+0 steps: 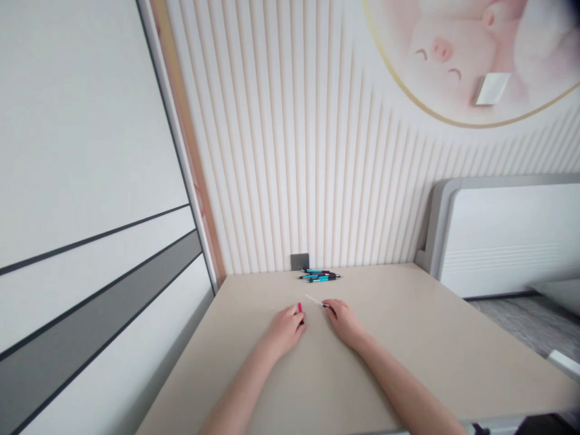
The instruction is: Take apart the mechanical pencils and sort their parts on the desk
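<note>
My left hand rests on the table, fingers closed round a short red pen barrel that pokes up past the fingertips. To its right, my right hand is closed on a dark pen part, mostly hidden by the fingers. From that part a thin white pen refill sticks out up and to the left, over the tabletop. A small gap separates the two hands. Beyond them lies a loose pile of several blue and black pens, with a bit of red among them.
The pale table meets a ribbed wall, where a dark socket sits just behind the pens. A white and grey cabinet stands at the left. On the right is a white headboard.
</note>
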The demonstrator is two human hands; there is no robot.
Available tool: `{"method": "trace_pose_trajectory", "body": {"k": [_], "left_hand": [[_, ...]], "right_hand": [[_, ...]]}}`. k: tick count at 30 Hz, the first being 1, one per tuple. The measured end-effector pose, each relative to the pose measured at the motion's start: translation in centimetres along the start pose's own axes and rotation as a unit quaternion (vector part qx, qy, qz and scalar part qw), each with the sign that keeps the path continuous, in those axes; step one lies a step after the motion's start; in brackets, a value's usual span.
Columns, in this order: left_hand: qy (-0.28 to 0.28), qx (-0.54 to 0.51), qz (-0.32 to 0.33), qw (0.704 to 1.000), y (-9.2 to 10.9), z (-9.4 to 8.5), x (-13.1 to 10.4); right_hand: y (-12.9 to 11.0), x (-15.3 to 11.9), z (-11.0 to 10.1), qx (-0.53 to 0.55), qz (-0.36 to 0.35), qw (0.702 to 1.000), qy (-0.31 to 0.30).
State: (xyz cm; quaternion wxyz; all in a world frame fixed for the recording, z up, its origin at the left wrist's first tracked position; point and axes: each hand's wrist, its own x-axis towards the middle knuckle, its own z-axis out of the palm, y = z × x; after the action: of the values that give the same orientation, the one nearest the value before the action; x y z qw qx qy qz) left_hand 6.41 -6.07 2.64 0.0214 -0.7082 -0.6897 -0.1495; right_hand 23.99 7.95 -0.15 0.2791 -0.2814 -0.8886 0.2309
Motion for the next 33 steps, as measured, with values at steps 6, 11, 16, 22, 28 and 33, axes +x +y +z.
{"method": "trace_pose_trajectory", "body": {"k": [6,11,16,22,28,33], "left_hand": [[0.049,-0.060,-0.033,0.996,-1.1,1.5,-0.8],[0.122,-0.203,-0.065,0.969,-0.4,1.3,-0.7],[0.148,-0.355,-0.068,0.921,0.8,1.2,-0.3],[0.142,-0.435,-0.087,0.885,1.3,1.0,-0.2],[0.214,-0.498,-0.154,0.826,0.5,0.6,-0.4],[0.230,-0.524,-0.190,0.798,-0.1,0.7,-0.4]], "right_hand": [[0.9,0.2,-0.1,0.043,-0.015,0.999,0.004],[-0.6,-0.2,0.4,0.128,-0.026,0.991,0.012],[-3.5,-1.3,1.0,0.164,-0.100,0.981,-0.023],[-4.7,-1.8,0.4,0.143,-0.120,0.981,-0.056],[-3.0,-1.5,-0.6,0.078,-0.090,0.992,-0.041],[-1.5,-1.2,-1.1,0.055,-0.059,0.996,-0.049]]}}
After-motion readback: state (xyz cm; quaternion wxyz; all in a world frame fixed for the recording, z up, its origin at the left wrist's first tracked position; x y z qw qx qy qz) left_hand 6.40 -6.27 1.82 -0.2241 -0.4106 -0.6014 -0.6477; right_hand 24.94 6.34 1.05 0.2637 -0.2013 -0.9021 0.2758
